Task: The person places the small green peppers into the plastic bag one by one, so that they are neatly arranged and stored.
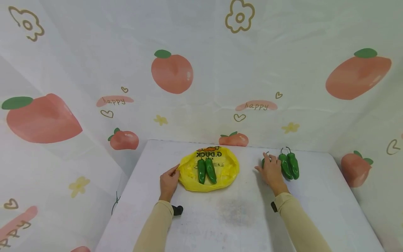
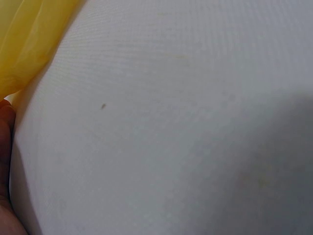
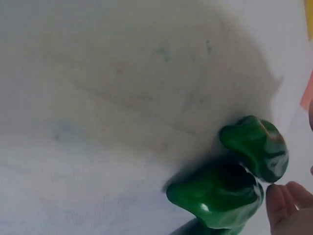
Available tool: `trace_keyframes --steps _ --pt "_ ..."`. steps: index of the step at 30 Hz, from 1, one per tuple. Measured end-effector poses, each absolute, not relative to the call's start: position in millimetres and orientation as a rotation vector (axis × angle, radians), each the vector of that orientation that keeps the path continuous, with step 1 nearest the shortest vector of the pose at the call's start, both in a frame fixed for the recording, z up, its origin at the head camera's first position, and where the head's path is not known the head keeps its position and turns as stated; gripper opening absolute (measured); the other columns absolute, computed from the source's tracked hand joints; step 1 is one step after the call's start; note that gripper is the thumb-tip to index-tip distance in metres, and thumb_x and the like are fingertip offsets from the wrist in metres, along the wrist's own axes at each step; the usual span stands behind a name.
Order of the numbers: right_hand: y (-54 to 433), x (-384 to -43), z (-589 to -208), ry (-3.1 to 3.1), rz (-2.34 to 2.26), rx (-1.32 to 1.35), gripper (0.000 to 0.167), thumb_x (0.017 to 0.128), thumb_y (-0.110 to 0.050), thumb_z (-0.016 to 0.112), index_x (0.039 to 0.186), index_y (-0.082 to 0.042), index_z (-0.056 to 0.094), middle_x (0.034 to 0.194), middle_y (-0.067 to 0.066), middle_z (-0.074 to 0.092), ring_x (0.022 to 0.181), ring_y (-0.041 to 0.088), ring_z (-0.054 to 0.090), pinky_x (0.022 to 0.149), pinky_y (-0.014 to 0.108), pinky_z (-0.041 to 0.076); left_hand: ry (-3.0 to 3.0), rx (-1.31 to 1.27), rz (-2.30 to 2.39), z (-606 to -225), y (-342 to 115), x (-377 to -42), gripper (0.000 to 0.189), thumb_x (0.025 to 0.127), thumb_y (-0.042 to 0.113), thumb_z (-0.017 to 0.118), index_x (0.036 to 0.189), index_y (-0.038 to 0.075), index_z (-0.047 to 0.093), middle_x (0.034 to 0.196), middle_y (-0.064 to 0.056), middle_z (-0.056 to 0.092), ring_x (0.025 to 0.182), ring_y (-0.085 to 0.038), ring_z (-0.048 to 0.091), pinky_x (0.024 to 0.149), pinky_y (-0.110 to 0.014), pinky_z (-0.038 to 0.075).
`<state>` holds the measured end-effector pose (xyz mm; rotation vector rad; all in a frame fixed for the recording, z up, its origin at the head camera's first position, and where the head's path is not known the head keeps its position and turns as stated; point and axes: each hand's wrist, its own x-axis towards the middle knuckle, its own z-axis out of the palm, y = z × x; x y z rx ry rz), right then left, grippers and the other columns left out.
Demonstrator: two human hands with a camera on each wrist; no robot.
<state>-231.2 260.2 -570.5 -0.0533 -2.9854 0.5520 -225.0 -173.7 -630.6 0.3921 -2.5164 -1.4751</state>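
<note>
A yellow plastic bag [image 1: 231,176] with printed lettering lies spread in a rounded shape, its rim turned up. Two green peppers [image 1: 201,171] rest side by side in it. My left hand [image 1: 169,182] pinches the left edge of the bag; in the left wrist view only part of that hand [image 2: 6,156] shows beside the yellow plastic. Over to the right, my right hand [image 1: 271,171] reaches above another green pepper [image 3: 257,147], thumb spread apart and fingertips right at it. Just right of that hand lie two more green peppers [image 1: 293,166], stems toward the wall.
The white table [image 1: 220,227] carries some grey smudges. Behind it hangs a white backdrop [image 1: 204,115] printed with peaches and flowers, which also covers both sides. A black strap piece [image 1: 177,210] shows at the left wrist, and another [image 1: 274,207] at the right.
</note>
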Motion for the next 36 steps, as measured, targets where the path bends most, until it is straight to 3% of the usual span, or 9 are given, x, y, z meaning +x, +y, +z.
trace_keyframes --steps 7,23,28,36 --pt "256 -236 -574 -3.029 0.744 -0.156 0.072 0.095 -0.02 0.071 0.151 0.007 0.035 0.146 0.042 0.038 0.132 0.061 0.037 0.109 0.066 0.037 -2.528 0.401 -1.464 -630 -175 -226 0.031 0.096 0.028 0.063 0.125 0.029 0.075 0.109 -0.001 0.077 0.087 -0.018 0.059 0.079 -0.028 0.048" --pt "251 -237 -584 -3.066 0.982 -0.297 0.077 0.101 -0.021 0.061 0.157 0.009 0.019 0.149 0.045 0.032 0.138 0.057 0.039 0.113 0.063 0.037 -2.522 0.413 -1.46 -629 -173 -226 0.03 0.097 0.027 0.064 0.125 0.028 0.075 0.113 -0.001 0.077 0.09 -0.018 0.06 0.082 -0.029 0.051" --pt "251 -235 -579 -3.053 1.031 -0.28 0.073 0.1 -0.019 0.059 0.155 0.011 0.022 0.151 0.043 0.035 0.14 0.056 0.037 0.114 0.063 0.035 -2.525 0.426 -1.456 -629 -172 -226 0.03 0.097 0.028 0.064 0.125 0.029 0.075 0.11 -0.001 0.077 0.088 -0.018 0.06 0.079 -0.028 0.05" --pt "245 -229 -573 -3.048 1.107 -0.285 0.07 0.1 -0.023 0.058 0.157 0.004 0.026 0.149 0.04 0.038 0.134 0.053 0.044 0.11 0.064 0.041 -2.522 0.401 -1.449 -629 -172 -226 0.031 0.096 0.025 0.064 0.125 0.027 0.075 0.109 -0.003 0.078 0.086 -0.017 0.06 0.077 -0.026 0.049"
